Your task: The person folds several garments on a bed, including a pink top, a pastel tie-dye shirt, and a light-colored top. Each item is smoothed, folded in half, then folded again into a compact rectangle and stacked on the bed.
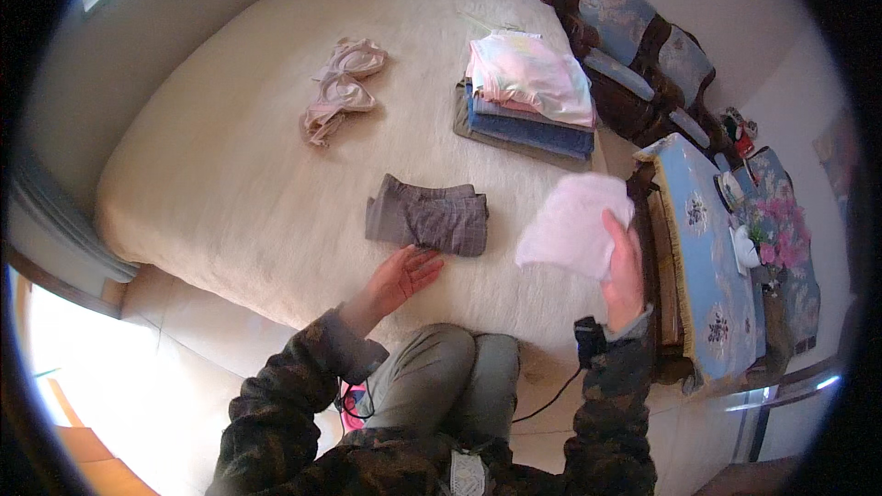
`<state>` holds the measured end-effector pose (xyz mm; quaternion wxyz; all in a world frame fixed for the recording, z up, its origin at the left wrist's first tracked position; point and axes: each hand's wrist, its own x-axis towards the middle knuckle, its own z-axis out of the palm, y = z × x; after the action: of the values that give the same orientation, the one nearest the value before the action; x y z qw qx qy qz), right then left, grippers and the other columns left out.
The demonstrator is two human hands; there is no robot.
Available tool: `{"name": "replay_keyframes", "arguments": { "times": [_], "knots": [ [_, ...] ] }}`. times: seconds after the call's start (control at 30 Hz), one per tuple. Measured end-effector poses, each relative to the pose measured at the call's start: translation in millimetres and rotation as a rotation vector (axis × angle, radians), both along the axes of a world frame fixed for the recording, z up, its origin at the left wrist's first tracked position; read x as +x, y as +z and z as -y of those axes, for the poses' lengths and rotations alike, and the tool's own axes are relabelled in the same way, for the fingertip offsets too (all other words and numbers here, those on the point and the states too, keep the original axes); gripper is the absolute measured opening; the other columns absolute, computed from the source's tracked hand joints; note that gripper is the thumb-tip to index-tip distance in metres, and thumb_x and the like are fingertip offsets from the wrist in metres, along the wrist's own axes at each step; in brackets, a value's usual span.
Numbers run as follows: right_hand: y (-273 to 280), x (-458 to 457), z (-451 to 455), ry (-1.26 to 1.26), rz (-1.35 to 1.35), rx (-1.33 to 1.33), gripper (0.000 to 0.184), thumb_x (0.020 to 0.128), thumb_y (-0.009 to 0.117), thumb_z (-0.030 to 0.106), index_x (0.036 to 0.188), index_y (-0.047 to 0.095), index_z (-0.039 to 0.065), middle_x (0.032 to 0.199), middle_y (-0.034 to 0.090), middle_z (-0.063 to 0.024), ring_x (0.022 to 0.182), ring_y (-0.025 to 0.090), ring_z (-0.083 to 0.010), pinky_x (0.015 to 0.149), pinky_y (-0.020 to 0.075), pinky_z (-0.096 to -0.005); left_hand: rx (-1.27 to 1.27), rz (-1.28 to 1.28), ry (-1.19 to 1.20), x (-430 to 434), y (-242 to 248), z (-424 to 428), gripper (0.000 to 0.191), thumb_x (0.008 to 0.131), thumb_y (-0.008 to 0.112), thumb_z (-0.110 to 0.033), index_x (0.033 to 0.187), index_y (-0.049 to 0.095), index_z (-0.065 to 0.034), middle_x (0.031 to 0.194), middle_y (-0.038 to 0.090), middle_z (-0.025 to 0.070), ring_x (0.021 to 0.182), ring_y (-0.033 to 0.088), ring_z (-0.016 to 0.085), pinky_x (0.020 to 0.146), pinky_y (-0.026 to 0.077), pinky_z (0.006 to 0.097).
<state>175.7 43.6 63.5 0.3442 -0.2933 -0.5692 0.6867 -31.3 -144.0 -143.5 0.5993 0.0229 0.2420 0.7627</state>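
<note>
My right hand (623, 269) grips the right edge of a folded pale pink cloth (572, 224), thumb on top, over the bed's right side. Palm up, my left hand (406, 275) lies at the near edge of a folded dark grey plaid garment (434, 217); its fingers touch or nearly touch the fabric, and it holds nothing. Farther off on the bed is a stack of folded clothes, with a pastel pink garment (530, 76) on top and dark blue fabric (530, 132) lower down. A beige bra (348, 86) lies to the left of the stack.
A cream bedspread (227, 151) covers the bed before me. Close on the right stands a table with a blue floral cloth (710, 255), bearing a white pot (744, 248) and pink flowers (782, 231). Behind it are wooden seats with blue cushions (617, 10). A black cable (548, 405) hangs near my right wrist.
</note>
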Motion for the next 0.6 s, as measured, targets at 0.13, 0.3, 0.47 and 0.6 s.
{"name": "replay_keyframes", "arguments": {
  "times": [0.13,0.3,0.47,0.6],
  "knots": [
    [15,-48,9,0.202,-0.199,0.013,0.039,0.087,0.056,0.026,0.116,0.052,0.001,0.112,0.058,-0.0086,0.099,0.058,-0.0174,0.086,0.0442,-0.0301,-0.098,-0.079,-0.087,21,29,31,0.027,0.095,0.042,-0.023,0.112,0.048,-0.0039,0.115,0.054,0.0130,0.108,0.054,0.025,0.095,0.043,0.0365],
    [-75,-121,4,0.339,-0.172,-0.013,0.039,0.087,0.056,0.026,0.116,0.052,-0.001,0.111,0.058,-0.0069,0.098,0.055,-0.0141,0.084,0.0430,-0.0278,-0.056,-0.970,-0.066,15,72,37,0.019,0.093,0.045,-0.015,0.105,0.051,-0.0025,0.114,0.055,0.0092,0.109,0.053,0.022,0.093,0.042,0.0339],
    [-151,-129,2,0.193,0.333,0.293,0.046,0.086,0.057,0.029,0.116,0.047,-0.004,0.105,0.060,-0.0132,0.095,0.058,-0.0244,0.082,0.0438,-0.0323,-0.224,-1.712,0.139,1,82,9,0.016,0.087,0.051,-0.009,0.101,0.056,-0.0029,0.115,0.055,0.0090,0.113,0.050,0.028,0.096,0.038,0.0395],
    [-131,-120,10,-0.025,0.643,0.734,0.056,0.087,0.055,0.032,0.127,0.035,-0.001,0.113,0.053,-0.0228,0.108,0.049,-0.0370,0.090,0.0393,-0.0393,-0.278,-2.256,0.387,-24,70,-29,0.029,0.082,0.055,-0.012,0.110,0.054,-0.0044,0.124,0.048,0.0122,0.128,0.032,0.029,0.107,0.015,0.0514]
  ]
}}
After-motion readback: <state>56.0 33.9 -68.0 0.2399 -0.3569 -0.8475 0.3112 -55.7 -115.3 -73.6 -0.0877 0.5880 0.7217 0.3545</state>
